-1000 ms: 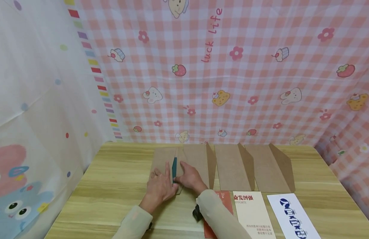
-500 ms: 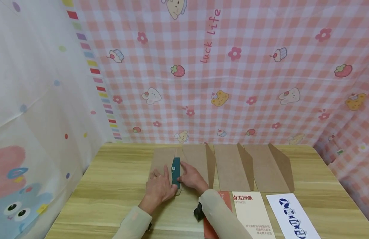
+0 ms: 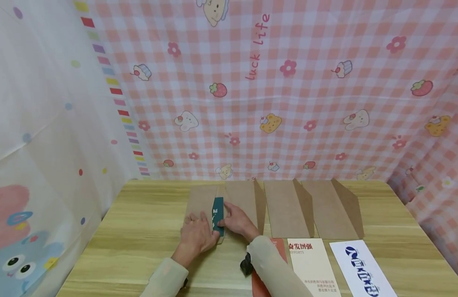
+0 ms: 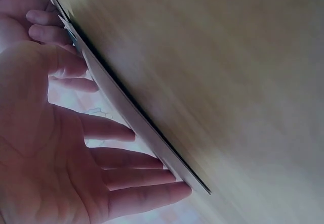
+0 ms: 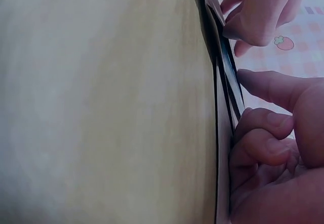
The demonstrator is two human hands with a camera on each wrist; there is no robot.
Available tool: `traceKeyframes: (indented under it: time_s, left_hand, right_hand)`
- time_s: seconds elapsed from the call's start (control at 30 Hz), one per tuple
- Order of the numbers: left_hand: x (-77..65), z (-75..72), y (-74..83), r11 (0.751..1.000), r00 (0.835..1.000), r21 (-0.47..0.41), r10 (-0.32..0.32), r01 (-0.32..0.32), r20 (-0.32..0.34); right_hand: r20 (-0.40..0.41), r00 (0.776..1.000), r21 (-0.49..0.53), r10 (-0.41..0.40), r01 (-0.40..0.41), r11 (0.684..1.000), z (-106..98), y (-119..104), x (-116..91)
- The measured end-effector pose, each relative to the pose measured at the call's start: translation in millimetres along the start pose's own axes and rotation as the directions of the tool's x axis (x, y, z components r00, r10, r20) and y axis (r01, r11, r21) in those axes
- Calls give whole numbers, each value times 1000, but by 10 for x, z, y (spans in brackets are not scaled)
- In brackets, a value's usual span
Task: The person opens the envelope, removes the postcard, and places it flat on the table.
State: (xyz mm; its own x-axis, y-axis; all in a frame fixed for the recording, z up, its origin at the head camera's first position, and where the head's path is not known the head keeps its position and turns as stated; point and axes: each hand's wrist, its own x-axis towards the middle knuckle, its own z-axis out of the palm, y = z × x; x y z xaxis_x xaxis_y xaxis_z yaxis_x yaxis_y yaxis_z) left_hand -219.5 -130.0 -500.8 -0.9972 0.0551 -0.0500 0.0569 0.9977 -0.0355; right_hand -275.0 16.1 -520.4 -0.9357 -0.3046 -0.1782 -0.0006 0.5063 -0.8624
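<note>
A dark green card [image 3: 218, 216] with white print sits partly inside the leftmost brown paper envelope [image 3: 200, 198], its right strip showing at the mouth. My left hand [image 3: 197, 235] rests flat on the envelope, fingers straight and thumb beside the card; the left wrist view shows these fingertips [image 4: 177, 191] along the envelope's surface. My right hand [image 3: 238, 220] holds the card's exposed edge, its thumb on the printed face. In the right wrist view, the thumb [image 5: 263, 85] reaches the card's edge, with other fingers curled near the envelope.
Several more brown envelopes with opened flaps, such as the rightmost envelope [image 3: 332, 210], lie in a row to the right. In front are a red card [image 3: 260, 286], partly under the right sleeve, a cream card [image 3: 312, 264] and a white card [image 3: 358, 264] with blue lettering.
The green card has gone from a narrow, tilted sliver to a wider, flatter strip at the envelope's mouth. The left index finger, earlier stretched forward, has drawn back.
</note>
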Motion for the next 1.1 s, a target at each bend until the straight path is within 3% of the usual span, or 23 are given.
traceKeyframes:
  time_s: [0.27,0.5,0.83,1.1]
  left_hand:
    - [-4,-30,-11,999,999,-9,32,-32,27]
    - [-1,-43,-21,998,997,15,68,-69,29]
    - [0,-11,-36,995,997,56,80,-81,12]
    - [-2,9,-72,994,994,6,113,-113,-9]
  right_hand:
    - [27,999,32,-34,34,999,-14,-12,-13]
    - [66,998,109,11,-18,994,-33,-15,-23]
    - [133,991,294,28,-66,953,-67,-45,-68]
    - [130,991,343,26,-70,937,-58,-40,-102]
